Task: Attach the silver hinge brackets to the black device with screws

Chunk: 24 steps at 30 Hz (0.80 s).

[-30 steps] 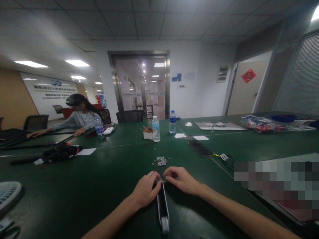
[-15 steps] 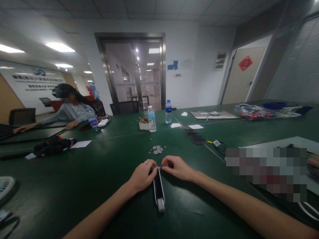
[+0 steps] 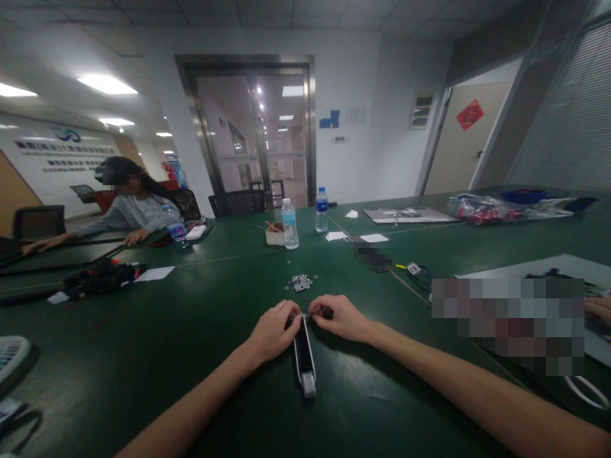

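Note:
A long, narrow device with a dark face and a white rim lies on the green table, its pale blunt end toward me. At its far end my left hand is closed, thumb and fingertips pinched together over the left edge. My right hand is just across, with thumb and forefinger pinched close to the same end. A tiny shiny bit shows between the two hands, too small to name. Just beyond lies a small pile of flat metal plates with several loose rings around it.
Two water bottles stand farther back, one beside a small open box. Black cables and a paper sheet lie at left, where a person sits. A white board lies at right, partly blurred, with another hand at its edge.
The view has tilted slightly, so everything sits a little higher. Both hands stay at the device's far end, with only small finger shifts.

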Tool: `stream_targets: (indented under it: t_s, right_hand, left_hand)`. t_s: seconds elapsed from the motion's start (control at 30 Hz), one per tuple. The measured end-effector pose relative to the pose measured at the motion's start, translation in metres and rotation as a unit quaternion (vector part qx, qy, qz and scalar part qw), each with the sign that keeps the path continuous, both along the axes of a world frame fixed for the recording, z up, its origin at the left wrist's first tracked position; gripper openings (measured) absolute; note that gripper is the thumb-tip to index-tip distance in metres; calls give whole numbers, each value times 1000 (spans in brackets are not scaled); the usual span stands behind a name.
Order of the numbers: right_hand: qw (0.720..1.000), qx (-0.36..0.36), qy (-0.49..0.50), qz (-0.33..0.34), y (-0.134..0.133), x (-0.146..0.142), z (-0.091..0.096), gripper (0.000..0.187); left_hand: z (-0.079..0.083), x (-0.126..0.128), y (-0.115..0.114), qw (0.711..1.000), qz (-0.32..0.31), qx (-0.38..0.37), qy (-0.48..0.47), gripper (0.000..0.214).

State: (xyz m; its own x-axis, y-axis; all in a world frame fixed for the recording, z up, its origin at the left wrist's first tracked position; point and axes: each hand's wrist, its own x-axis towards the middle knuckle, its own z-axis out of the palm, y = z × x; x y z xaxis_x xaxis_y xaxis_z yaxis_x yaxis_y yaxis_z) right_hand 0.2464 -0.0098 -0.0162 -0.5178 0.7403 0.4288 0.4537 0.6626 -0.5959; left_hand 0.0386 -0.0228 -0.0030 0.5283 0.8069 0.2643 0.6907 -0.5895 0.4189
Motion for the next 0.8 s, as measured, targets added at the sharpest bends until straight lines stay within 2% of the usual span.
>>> stream_targets:
  t_s: [0.23,0.4,0.8]
  right_hand:
    - [1000,5,3,-13,2,2,-4,10]
    - [999,16,11,-31,3,1,-8,20]
    - [1000,5,-10,-29,0,0,1,11]
  left_hand:
    - [1,0,0,1000,4,-2,0,24]
    - [3,1,-1,1000,7,-10,4,24]
    - [2,1,0,1000,6,-2,6,23]
